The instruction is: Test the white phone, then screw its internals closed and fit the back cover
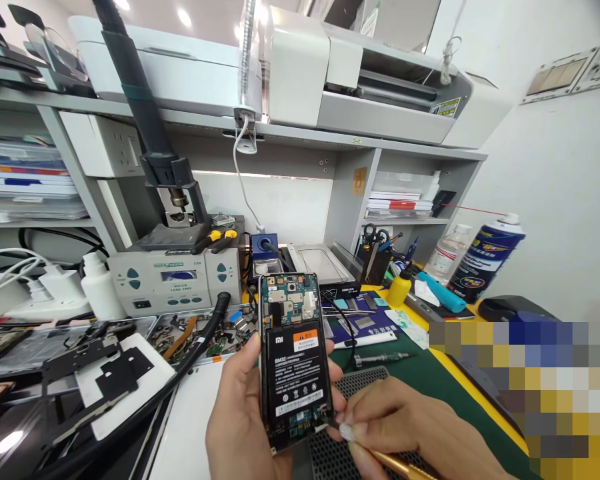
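Note:
My left hand (240, 417) is wrapped round an opened smartphone (294, 360) held upright, its back cover off. The black battery with an orange label and the green circuit board above it are exposed. My right hand (405, 427) pinches a gold-handled tool (390, 461), whose tip touches the lower right corner of the phone near the bottom board.
A grey soldering station (175, 280) with a black hose stands at the back left. Trays of small parts (200, 333), black phone frames (105, 373), a yellow bottle (400, 288), a blue spray can (485, 260) and a green mat (430, 380) surround my hands. Printers sit on the shelf above.

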`<move>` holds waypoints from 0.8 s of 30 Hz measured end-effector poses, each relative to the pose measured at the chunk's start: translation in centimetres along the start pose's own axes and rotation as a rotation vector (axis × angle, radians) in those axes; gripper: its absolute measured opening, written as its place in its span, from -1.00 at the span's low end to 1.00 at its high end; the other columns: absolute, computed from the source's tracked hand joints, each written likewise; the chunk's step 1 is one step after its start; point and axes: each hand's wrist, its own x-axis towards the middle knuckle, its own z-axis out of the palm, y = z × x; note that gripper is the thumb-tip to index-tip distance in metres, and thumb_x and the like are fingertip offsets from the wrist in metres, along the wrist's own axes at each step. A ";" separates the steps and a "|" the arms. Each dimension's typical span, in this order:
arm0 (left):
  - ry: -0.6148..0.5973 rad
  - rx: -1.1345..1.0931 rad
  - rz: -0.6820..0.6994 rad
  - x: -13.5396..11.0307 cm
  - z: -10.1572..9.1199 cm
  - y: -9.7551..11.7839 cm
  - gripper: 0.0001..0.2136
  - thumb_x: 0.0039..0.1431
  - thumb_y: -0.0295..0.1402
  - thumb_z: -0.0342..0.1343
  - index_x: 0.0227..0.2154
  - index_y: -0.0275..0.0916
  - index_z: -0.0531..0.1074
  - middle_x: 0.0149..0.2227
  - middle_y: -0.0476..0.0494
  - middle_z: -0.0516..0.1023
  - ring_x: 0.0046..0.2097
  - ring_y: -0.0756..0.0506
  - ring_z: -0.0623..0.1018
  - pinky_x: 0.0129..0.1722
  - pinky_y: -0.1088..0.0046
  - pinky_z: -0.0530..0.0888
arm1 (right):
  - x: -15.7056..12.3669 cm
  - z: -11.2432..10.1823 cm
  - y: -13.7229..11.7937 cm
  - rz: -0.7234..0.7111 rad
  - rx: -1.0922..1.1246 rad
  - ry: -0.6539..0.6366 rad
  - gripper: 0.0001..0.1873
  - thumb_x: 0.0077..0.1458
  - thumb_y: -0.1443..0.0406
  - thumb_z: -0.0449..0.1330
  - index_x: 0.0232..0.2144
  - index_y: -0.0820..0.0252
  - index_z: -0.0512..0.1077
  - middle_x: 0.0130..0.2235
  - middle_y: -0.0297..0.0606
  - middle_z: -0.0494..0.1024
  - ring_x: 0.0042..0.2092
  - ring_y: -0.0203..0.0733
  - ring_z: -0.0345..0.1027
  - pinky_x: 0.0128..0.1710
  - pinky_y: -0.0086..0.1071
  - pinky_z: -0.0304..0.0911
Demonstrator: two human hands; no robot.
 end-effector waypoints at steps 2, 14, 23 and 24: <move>0.010 -0.002 -0.003 0.0 0.0 0.0 -0.61 0.10 -0.14 0.09 -0.29 -0.44 0.59 -0.39 -0.34 0.66 -0.45 -0.20 0.61 -0.49 0.35 0.53 | 0.0 0.0 0.0 0.004 -0.021 0.003 -0.71 -0.07 0.57 0.24 -0.38 0.09 0.46 -0.41 -0.39 0.60 -0.40 -0.35 0.57 -0.37 -0.59 0.45; 0.089 -0.025 0.000 -0.1 0.4 -0.2 -0.61 0.07 -0.16 0.09 -0.32 -0.45 0.60 -0.43 -0.34 0.65 -0.47 -0.19 0.60 -0.52 0.35 0.53 | 0.5 -0.2 -0.5 0.014 -0.026 -0.003 -0.70 -0.06 0.56 0.23 -0.33 0.10 0.49 -0.41 -0.40 0.58 -0.42 -0.39 0.55 -0.40 -0.63 0.41; 0.125 -0.043 0.022 -0.1 0.8 -0.3 -0.65 0.08 -0.18 0.09 -0.34 -0.42 0.59 -0.47 -0.29 0.64 -0.51 -0.16 0.58 -0.56 0.38 0.53 | 0.6 0.0 -0.2 -0.049 -0.006 -0.005 -0.70 -0.05 0.58 0.21 -0.30 0.15 0.48 -0.43 -0.36 0.57 -0.43 -0.36 0.54 -0.42 -0.60 0.43; 0.121 -0.048 0.022 -0.1 0.7 -0.3 -0.65 0.08 -0.18 0.09 -0.34 -0.42 0.59 -0.47 -0.29 0.64 -0.52 -0.15 0.58 -0.56 0.39 0.53 | 0.7 0.0 -0.2 -0.055 -0.007 -0.003 -0.69 -0.04 0.59 0.20 -0.30 0.14 0.48 -0.43 -0.35 0.57 -0.43 -0.35 0.54 -0.42 -0.58 0.44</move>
